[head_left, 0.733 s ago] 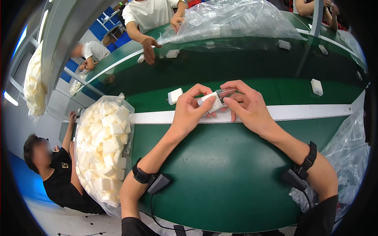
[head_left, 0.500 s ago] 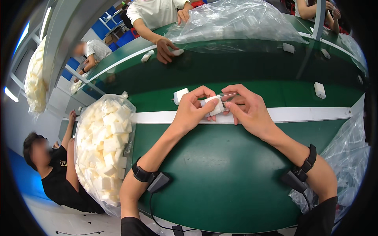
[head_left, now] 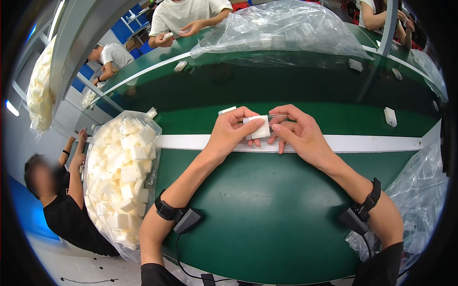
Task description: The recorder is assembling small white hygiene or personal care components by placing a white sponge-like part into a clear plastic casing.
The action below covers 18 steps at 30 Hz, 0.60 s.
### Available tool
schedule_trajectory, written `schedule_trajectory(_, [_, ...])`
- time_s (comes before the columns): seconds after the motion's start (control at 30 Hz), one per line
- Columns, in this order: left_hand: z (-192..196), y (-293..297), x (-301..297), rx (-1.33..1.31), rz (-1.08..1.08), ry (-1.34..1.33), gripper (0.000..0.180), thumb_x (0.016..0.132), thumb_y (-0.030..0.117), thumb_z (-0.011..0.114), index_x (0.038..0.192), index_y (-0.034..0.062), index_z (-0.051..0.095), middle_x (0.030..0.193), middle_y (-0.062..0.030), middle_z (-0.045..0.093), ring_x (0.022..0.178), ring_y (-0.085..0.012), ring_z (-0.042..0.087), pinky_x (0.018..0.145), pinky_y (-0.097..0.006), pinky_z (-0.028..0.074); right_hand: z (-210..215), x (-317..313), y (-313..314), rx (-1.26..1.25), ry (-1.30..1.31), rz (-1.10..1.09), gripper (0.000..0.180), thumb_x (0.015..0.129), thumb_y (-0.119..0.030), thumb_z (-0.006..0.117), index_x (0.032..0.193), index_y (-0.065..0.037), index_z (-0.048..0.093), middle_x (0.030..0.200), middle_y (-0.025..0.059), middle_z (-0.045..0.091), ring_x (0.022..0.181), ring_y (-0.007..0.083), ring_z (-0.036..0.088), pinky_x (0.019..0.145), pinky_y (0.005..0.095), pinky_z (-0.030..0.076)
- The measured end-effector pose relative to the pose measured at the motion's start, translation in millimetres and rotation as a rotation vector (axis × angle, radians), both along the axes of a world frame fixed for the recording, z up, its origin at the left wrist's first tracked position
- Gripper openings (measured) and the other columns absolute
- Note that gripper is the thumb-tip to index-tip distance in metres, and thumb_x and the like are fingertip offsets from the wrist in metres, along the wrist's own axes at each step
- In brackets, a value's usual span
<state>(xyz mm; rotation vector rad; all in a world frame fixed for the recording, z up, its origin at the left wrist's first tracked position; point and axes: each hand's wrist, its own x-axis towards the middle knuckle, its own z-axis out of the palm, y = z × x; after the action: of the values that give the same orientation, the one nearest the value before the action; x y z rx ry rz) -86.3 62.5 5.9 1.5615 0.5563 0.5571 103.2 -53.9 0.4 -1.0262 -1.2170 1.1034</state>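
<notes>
White in its body and transparent at one end, the small piece (head_left: 261,131) sits between the two hands, held up in front of the person where it overlaps the far edge of the white strip (head_left: 362,143). Both forearms slant inward from the lower edge, each wearing a black band with a dark box, and the fingertips nearly meet at the middle.

The left hand (head_left: 231,132) pinches the white body: its thumb lies across the near face, pointing right, while the fingers curl behind and below. The right hand (head_left: 300,129) arches over the transparent end — index finger along the upper side, thumb at the lower — and grips it lightly, the other fingers bent underneath. Any print on the piece is too small to read.

Its long axis runs mostly left to right, the transparent end pointing at the right palm and tilted a touch away from the person. Just behind the left hand, another white block (head_left: 227,110) lies partly hidden on the green surface (head_left: 186,117). A bag of cream blocks (head_left: 123,178) bulges well to the left; a further white piece (head_left: 390,117) rests well to the right — beyond the strip.
</notes>
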Motion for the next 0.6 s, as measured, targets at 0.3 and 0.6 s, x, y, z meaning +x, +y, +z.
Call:
schedule_trajectory(0.3, [3, 0, 1, -0.184, 0.03, -0.132, 0.017, 0.098, 0.015, 0.068, 0.104, 0.0005, 0.063, 0.088, -0.0083, 0.068, 0.071, -0.0128, 0.065, 0.064, -0.026, 0.052, -1, 3, 0, 0.064, 0.055, -0.146, 0.031, 0.1, -0.008, 0.058, 0.129, 0.003, 0.052, 0.11, 0.0126, 0.058, 0.089, 0.0182, 0.069, 0.064, 0.0258, 0.055])
schedule_trajectory(0.6, [3, -10, 4, 0.016, 0.031, -0.13, 0.012, 0.091, 0.001, 0.072, 0.099, -0.0025, 0.064, 0.098, -0.0089, 0.061, 0.072, -0.0147, 0.068, 0.06, -0.025, 0.052, -6, -2, -4, 0.246, -0.158, -0.174, 0.028, 0.096, -0.003, 0.062, 0.124, 0.002, 0.058, 0.112, 0.0128, 0.066, 0.088, 0.0169, 0.068, 0.072, 0.0283, 0.058])
